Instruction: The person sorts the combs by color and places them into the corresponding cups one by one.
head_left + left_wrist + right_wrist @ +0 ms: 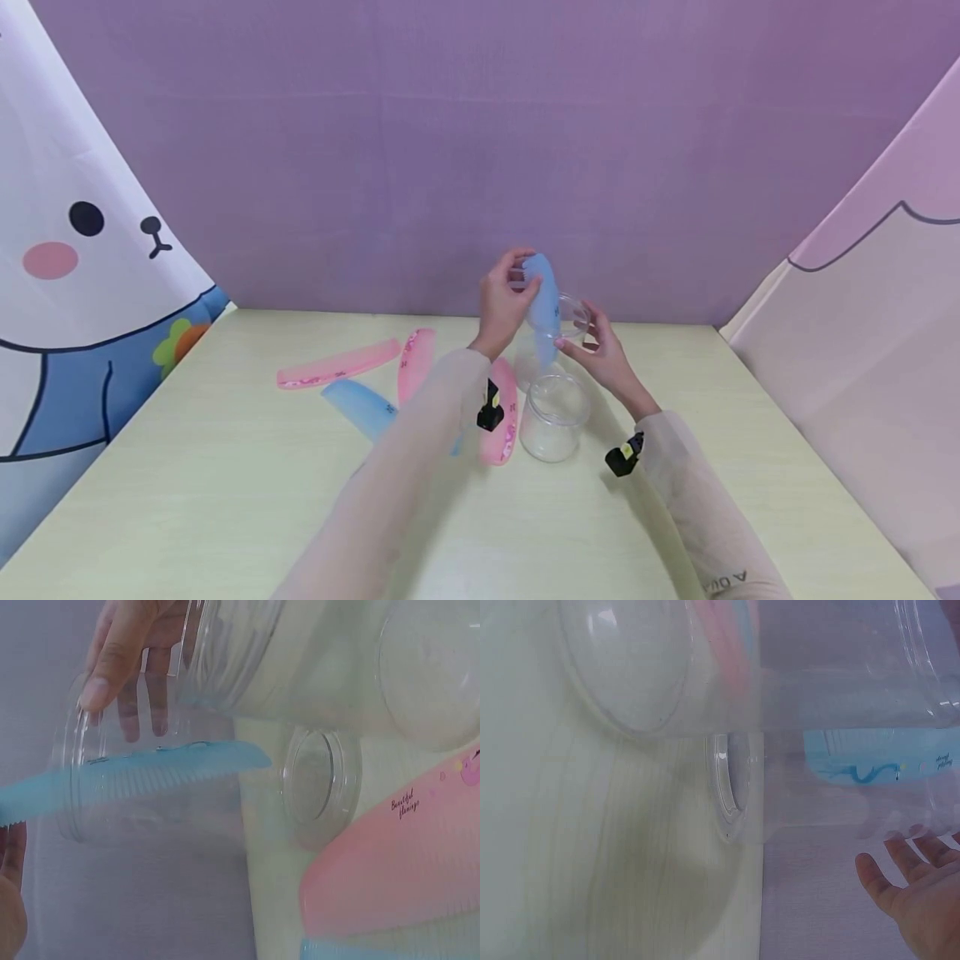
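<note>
My left hand [504, 304] holds a blue comb [544, 292] upright between thumb and fingers. The comb's lower end is inside a clear plastic jar [187, 825] at the back of the table, its teeth showing through the wall. My right hand [606, 358] grips that jar near its rim, thumb in front and fingers on the far side. From the right wrist view, the right hand's fingers [907, 859] touch the jar wall. A second clear jar [553, 437] stands in front of the first.
Left of the jars lie a pink comb [337, 364], another pink comb [417, 360], a third pink comb [497, 446] and a blue comb [360, 404], partly under my left sleeve. A purple backdrop [450, 167] rises behind the table [187, 467].
</note>
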A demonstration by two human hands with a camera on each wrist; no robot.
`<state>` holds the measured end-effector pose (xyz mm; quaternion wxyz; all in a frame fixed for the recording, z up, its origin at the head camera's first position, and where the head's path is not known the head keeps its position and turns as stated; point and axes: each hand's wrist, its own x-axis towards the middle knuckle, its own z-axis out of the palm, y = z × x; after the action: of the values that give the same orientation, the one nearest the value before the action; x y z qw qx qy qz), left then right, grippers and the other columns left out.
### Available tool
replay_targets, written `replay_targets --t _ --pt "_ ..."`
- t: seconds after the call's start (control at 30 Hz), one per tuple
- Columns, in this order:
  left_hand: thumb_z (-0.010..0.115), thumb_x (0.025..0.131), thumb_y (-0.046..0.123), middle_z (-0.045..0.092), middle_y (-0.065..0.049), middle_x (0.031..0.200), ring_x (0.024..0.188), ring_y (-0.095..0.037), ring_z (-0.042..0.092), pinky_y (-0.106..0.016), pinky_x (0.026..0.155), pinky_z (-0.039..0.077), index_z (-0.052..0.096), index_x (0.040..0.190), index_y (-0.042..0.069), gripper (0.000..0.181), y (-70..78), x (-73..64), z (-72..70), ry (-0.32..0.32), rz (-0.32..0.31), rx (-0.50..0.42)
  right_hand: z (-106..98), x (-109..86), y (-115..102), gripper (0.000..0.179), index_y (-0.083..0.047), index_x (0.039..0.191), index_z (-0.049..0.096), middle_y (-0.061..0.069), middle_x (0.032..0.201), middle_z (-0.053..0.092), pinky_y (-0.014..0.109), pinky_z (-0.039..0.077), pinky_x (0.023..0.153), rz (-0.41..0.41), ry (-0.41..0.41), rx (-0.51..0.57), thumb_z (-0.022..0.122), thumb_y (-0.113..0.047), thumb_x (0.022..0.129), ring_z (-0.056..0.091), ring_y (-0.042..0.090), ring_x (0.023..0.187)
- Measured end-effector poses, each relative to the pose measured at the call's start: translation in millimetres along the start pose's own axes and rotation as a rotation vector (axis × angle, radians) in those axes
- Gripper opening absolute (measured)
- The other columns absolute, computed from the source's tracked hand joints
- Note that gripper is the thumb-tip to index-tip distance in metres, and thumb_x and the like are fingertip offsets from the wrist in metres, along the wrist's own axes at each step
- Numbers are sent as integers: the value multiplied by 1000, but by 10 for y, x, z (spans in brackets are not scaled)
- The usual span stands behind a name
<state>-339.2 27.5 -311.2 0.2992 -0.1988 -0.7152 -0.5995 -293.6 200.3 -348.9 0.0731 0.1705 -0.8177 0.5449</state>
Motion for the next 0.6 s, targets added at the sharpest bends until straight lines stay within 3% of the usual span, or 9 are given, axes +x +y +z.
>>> replay_targets --t 0.6 --pt "64 83 6 62 -9 107 86 -19 63 -17 71 53 56 117 8 34 -98 -108 60 -99 -48 42 9 -1 -3 77 -2 144 12 27 144 27 59 29 102 -6 3 0 61 -8 85 30 44 129"
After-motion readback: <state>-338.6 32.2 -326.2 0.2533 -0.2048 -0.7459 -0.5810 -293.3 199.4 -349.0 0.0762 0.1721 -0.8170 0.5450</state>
